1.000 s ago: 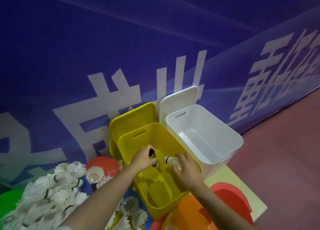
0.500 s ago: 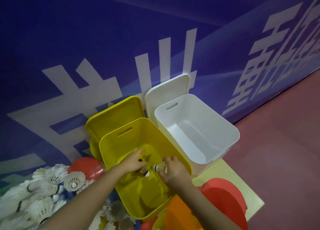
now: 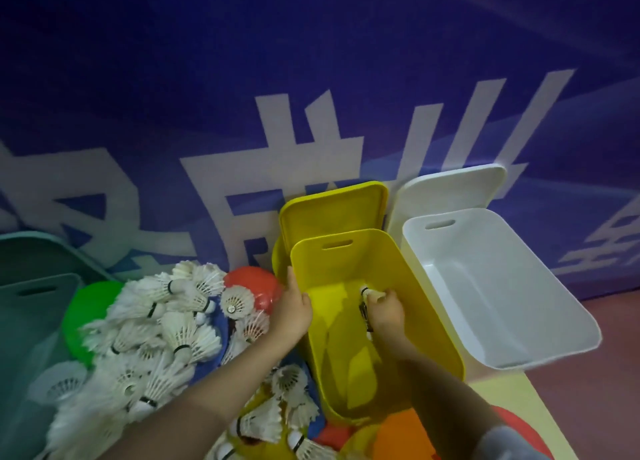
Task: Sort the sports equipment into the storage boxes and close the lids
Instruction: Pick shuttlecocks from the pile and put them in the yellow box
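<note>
**A:** What's changed? The left hand (image 3: 294, 309) has been pulled out to the yellow plastic box (image 3: 349, 265) rim, grip loose and empty. A white feather shuttlecock (image 3: 372, 292) is kept pinched by the right hand (image 3: 386, 312), low inside.

**B:** So one drop's done. Plenty of room is left; the shuttlecock pile (image 3: 156, 328) sits just left.

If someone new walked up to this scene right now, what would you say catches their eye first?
Probably the open yellow box in the middle, where the right hand reaches inside gripping a shuttlecock, while the left hand rests at its left rim. Next, the big white heap of shuttlecocks spread to the left of it. Then the empty white box on the right, its lid leaning against the blue wall.
</note>
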Available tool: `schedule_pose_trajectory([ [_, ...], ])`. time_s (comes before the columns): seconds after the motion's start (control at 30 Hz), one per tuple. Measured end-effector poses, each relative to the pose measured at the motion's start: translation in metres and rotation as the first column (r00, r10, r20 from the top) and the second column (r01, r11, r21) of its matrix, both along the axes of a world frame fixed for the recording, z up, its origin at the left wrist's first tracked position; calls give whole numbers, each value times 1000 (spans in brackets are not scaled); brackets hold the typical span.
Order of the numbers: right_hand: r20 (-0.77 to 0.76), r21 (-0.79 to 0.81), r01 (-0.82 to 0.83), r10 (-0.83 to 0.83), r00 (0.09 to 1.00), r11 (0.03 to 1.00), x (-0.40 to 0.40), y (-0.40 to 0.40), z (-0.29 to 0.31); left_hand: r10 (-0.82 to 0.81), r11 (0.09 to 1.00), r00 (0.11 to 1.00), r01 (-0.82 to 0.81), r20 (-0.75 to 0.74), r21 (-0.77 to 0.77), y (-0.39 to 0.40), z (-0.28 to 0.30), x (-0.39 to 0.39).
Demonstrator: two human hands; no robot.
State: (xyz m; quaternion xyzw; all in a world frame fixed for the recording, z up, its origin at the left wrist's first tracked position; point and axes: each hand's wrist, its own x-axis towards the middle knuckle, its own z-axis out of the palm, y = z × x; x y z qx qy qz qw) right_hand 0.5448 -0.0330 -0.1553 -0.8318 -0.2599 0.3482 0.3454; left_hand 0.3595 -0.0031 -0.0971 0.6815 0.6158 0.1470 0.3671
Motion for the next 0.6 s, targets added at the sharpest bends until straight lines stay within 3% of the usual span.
schedule_pose_trajectory([
  [0.13, -36, -2, 126, -126, 991, 992, -9, -5, -16, 31, 999, 999, -30, 15, -22, 10, -3, -4],
  [0.3, 16, -136, -159, 163, 987, 978, 4, -9, -29, 64, 998, 996, -64, 57, -15, 12, -9, 0],
  [0.43, 81, -199, -384, 405, 911, 902, 2, -2, -11, 78, 997, 993, -78, 87, -3, 9, -11, 7],
  [0.6, 96, -182, -439, 460, 883, 880, -8, 1, -14, 33, 999, 998, -35, 47, 34, 12, -9, -7],
])
